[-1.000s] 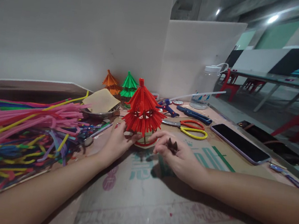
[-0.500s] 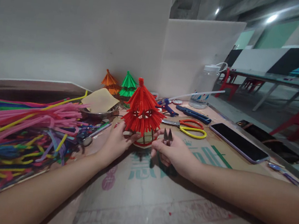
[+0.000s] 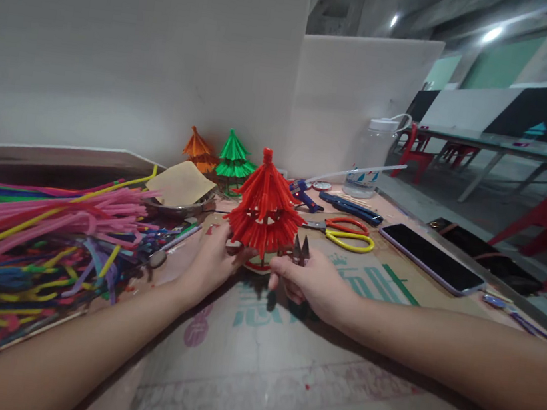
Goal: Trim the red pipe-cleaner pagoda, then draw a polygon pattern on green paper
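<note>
A red two-tiered pagoda model (image 3: 266, 207) made of pipe cleaners stands on the cardboard-covered table (image 3: 280, 381). My left hand (image 3: 213, 261) grips its base from the left, fingers curled under the lower fringe. My right hand (image 3: 316, 284) is closed around small dark snips (image 3: 300, 250), whose blades point up right beside the lower red fringe. The model leans slightly to the right.
A big heap of coloured pipe cleaners (image 3: 38, 234) lies at the left. Orange (image 3: 201, 148) and green (image 3: 232, 156) pagoda models stand at the back. Yellow-and-red scissors (image 3: 347, 233), a glue gun (image 3: 305, 194), a phone (image 3: 432, 257) and a plastic jar (image 3: 374, 158) lie to the right.
My right hand turned the snips blades-up and brought them left to the red fringe. The red model shifted a little to the right in my left hand.
</note>
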Demonstrator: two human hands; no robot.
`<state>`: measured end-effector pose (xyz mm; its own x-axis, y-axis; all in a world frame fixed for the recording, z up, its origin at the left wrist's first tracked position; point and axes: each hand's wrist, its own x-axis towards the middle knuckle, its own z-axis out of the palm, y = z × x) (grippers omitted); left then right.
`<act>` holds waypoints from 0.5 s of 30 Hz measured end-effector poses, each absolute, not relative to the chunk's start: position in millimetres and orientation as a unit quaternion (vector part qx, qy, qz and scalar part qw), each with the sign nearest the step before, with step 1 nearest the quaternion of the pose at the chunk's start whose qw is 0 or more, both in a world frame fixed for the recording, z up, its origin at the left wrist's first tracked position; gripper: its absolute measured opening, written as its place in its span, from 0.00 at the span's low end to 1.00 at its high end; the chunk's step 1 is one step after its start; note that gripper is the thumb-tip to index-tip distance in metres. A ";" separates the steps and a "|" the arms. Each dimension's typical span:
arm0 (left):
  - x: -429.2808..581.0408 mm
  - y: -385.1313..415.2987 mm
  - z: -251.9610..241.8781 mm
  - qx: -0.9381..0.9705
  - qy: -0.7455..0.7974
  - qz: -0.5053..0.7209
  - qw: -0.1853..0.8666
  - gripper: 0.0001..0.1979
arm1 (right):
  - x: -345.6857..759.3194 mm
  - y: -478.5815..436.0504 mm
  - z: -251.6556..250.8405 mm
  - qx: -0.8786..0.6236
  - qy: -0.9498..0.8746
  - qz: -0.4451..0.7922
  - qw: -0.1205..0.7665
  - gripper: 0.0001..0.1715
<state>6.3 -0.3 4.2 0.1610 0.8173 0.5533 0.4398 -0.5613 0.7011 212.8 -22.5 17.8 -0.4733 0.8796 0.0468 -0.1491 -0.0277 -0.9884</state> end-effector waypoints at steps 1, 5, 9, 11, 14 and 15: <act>6.4 -0.4 4.1 0.736 0.428 0.487 0.196 0.20 | 212.7 -22.7 17.6 -0.315 -0.574 0.647 0.391 0.21; 5.7 0.8 1.5 0.731 0.432 0.484 0.210 0.21 | 211.6 -22.9 16.5 -0.303 -0.574 0.664 0.370 0.23; 4.8 2.3 -0.8 0.727 0.433 0.483 0.225 0.23 | 211.0 -23.2 17.2 -0.305 -0.578 0.659 0.372 0.24; 4.7 2.5 -0.5 0.725 0.432 0.486 0.227 0.24 | 211.5 -24.5 18.6 -0.311 -0.586 0.651 0.369 0.22; 4.5 2.3 0.7 0.719 0.435 0.492 0.227 0.24 | 213.1 -27.8 20.6 -0.328 -0.599 0.635 0.362 0.19; 4.2 2.4 1.0 0.717 0.436 0.493 0.229 0.25 | 213.7 -28.9 21.0 -0.333 -0.604 0.629 0.360 0.18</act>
<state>4.2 2.4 1.0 0.1343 0.8511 0.5075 0.3995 -0.5152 0.7583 213.7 -28.9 21.0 -0.5195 0.8543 0.0150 -0.0499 -0.0128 -0.9987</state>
